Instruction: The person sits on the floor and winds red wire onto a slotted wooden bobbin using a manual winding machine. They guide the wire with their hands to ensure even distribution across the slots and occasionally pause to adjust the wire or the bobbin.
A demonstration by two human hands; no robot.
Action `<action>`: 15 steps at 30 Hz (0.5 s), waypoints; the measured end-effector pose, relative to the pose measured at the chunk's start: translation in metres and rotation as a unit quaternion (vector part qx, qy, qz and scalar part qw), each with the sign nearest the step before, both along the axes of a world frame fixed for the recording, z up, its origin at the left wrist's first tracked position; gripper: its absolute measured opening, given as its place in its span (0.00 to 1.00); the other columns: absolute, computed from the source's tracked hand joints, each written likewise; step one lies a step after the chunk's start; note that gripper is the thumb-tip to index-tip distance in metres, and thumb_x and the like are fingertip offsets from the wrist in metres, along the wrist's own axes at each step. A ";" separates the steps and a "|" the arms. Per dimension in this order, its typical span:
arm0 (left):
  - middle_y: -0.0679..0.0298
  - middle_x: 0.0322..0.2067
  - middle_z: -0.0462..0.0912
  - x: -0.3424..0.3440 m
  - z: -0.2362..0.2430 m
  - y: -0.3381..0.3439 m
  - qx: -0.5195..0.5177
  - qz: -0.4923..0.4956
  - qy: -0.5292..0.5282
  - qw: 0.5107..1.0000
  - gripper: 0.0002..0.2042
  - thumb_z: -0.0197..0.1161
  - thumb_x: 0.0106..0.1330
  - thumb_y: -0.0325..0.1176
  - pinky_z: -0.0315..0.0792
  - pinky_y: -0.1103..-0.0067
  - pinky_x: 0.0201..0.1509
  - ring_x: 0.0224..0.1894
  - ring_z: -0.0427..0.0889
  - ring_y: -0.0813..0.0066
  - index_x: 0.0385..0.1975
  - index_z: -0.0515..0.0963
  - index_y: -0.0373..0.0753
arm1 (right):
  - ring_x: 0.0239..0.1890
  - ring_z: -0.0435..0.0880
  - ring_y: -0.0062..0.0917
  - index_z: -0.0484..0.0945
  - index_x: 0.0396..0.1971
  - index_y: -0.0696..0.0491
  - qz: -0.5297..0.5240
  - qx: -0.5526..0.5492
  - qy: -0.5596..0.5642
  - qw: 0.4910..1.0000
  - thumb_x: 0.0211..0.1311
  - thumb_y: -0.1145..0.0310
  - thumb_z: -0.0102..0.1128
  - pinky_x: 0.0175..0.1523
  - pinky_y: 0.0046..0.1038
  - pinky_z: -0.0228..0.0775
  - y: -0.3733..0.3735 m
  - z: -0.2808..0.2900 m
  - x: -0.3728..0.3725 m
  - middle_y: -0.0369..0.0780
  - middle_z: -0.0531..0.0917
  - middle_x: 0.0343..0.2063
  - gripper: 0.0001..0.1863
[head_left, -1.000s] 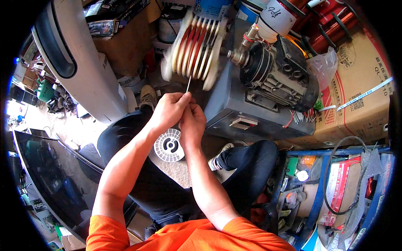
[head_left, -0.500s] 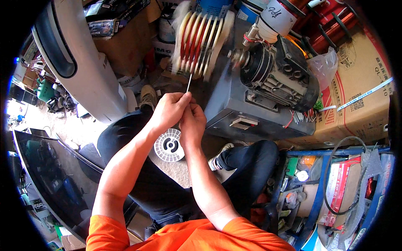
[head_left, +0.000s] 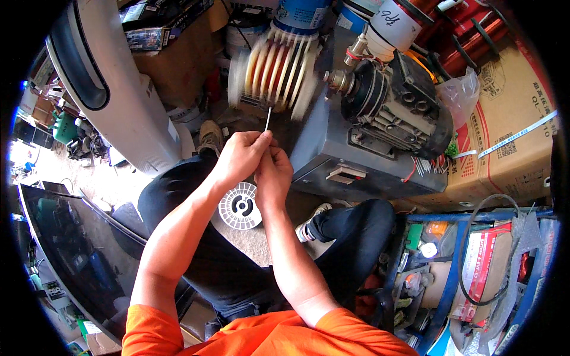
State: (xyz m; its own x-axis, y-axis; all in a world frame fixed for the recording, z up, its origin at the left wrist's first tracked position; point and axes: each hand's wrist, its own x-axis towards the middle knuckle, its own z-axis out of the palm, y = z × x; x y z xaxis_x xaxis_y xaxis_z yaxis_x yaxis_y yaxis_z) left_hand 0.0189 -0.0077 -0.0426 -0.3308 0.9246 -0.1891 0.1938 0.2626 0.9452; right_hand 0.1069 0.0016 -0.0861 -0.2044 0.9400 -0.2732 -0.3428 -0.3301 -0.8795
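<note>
My left hand [head_left: 242, 155] is closed, thumb and fingers pinching a thin white sleeve or strand [head_left: 269, 120]. It points up toward a coil-winding former [head_left: 276, 71] with several pale ribs, blurred by motion, and reddish wire between them. Just below and right, my right hand [head_left: 274, 173] is also closed, its fingers pressed together against the left hand. What lies inside its fingers is hidden. Right of the former a dark grey electric motor [head_left: 401, 110] stands on a dark grey winding machine [head_left: 356, 160], its shaft end beside the former.
A white slotted disc [head_left: 240, 206] lies below my hands between my legs. Blue and white buckets [head_left: 300, 15] and wire spools [head_left: 392, 26] stand at the back. Right are a cardboard box [head_left: 504, 160] and a blue crate [head_left: 448, 296] of parts; left, a white appliance casing [head_left: 136, 118].
The former has turned, and its blurred ribs sit lower and further left. Both hands keep their place and grip.
</note>
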 end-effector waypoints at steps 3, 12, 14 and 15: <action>0.64 0.26 0.82 0.000 0.002 0.000 -0.003 0.001 -0.001 1.000 0.20 0.52 0.71 0.44 0.72 0.82 0.31 0.27 0.76 0.84 0.37 0.81 0.30 | 0.15 0.61 0.07 0.74 0.29 0.55 -0.007 0.017 0.013 1.000 0.69 0.62 0.55 0.18 0.15 0.48 0.000 0.000 -0.003 0.27 0.70 0.16 0.12; 0.65 0.26 0.82 0.000 -0.001 0.000 0.002 0.002 0.002 1.000 0.20 0.52 0.71 0.45 0.72 0.81 0.30 0.26 0.76 0.83 0.37 0.81 0.30 | 0.15 0.60 0.07 0.74 0.28 0.53 -0.008 0.022 0.008 1.000 0.69 0.63 0.54 0.18 0.15 0.47 0.000 -0.001 -0.003 0.27 0.69 0.15 0.11; 0.65 0.26 0.82 0.000 0.003 0.000 0.001 0.003 0.016 1.000 0.20 0.52 0.71 0.45 0.72 0.81 0.30 0.26 0.76 0.83 0.37 0.81 0.30 | 0.15 0.60 0.07 0.74 0.28 0.53 -0.006 0.028 0.004 1.000 0.69 0.63 0.54 0.18 0.15 0.48 0.000 0.003 -0.002 0.27 0.69 0.16 0.11; 0.64 0.25 0.82 0.000 0.004 0.000 -0.001 0.004 0.015 1.000 0.20 0.52 0.71 0.45 0.72 0.81 0.30 0.26 0.76 0.83 0.37 0.81 0.30 | 0.15 0.60 0.07 0.74 0.28 0.53 -0.004 0.031 0.002 1.000 0.69 0.63 0.54 0.18 0.16 0.48 0.000 0.005 -0.003 0.27 0.69 0.16 0.11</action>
